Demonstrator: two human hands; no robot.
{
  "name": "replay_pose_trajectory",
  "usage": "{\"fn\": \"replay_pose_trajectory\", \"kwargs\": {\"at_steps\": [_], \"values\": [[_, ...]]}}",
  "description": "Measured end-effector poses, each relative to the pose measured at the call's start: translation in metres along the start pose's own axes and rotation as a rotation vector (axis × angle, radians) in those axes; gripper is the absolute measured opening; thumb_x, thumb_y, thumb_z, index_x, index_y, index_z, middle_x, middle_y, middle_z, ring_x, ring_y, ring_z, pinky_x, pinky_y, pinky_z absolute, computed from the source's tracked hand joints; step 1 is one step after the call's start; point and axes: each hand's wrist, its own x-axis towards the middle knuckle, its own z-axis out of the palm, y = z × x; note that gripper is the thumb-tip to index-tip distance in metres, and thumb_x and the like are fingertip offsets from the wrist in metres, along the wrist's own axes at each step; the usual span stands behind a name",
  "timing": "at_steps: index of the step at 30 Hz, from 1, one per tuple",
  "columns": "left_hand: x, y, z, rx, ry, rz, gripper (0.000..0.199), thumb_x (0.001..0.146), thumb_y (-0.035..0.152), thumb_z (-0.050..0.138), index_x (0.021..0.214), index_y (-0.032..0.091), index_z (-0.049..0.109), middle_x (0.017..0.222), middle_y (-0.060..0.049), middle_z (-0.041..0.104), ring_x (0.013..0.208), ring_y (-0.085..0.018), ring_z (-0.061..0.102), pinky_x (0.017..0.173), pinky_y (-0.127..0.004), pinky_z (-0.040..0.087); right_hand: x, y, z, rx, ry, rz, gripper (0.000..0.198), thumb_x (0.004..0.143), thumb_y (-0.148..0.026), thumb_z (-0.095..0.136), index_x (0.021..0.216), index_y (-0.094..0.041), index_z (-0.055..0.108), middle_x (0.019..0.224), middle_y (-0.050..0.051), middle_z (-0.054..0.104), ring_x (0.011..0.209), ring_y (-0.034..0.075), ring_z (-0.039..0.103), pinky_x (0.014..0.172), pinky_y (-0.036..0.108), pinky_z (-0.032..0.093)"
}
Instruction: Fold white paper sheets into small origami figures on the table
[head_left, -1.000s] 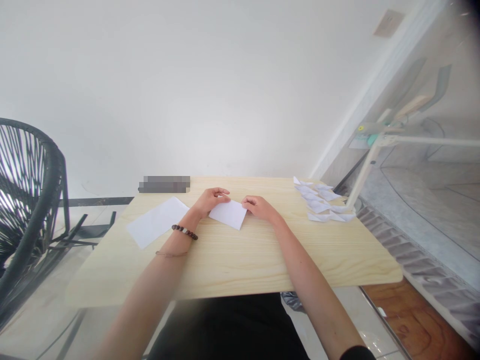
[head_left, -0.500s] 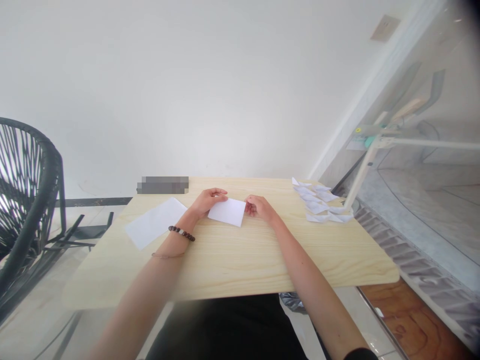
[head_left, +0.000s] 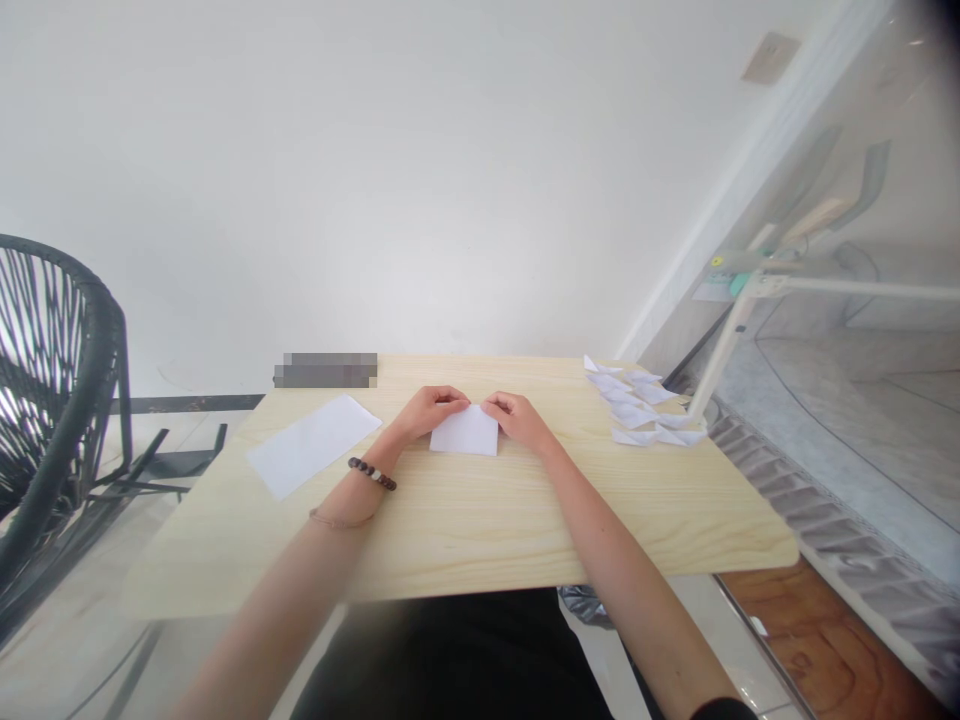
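A small white rectangle of paper [head_left: 464, 432], seemingly folded, is held between my two hands over the middle of the table. My left hand [head_left: 430, 411] pinches its far left corner, thumb on top. At the far right corner, my right hand [head_left: 516, 413] grips it with thumb and bent fingers. To the left, near my left wrist, a larger white sheet of paper [head_left: 311, 448] lies flat.
Several folded white paper shapes [head_left: 634, 400] with pointed tips stand in rows at the table's right. A blurred-out dark patch [head_left: 325, 371] covers the back left. The wooden table [head_left: 480, 540] meets a white wall. A woven chair [head_left: 82, 350] stands left, a white metal frame [head_left: 724, 350] right.
The small paper has turned so its edges lie straighter to me. My right hand has closed on its far right corner, and my left hand has slid along the far edge.
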Motion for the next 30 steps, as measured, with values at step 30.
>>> {"fn": "replay_pose_trajectory", "kwargs": {"at_steps": [30], "values": [[0.0023,-0.0048,0.0023,0.056,0.067,0.007,0.03,0.067,0.04,0.05,0.072,0.013,0.062,0.069,-0.002,0.06,0.061,-0.013,0.051,0.053,-0.021,0.037,0.0007,-0.0001,0.0075,-0.134,0.215,-0.028,0.029,0.075,-0.042,0.04,0.076,-0.017,0.056,0.061,-0.001,0.051,0.055,0.01,0.044,0.053,0.021,0.034]]}}
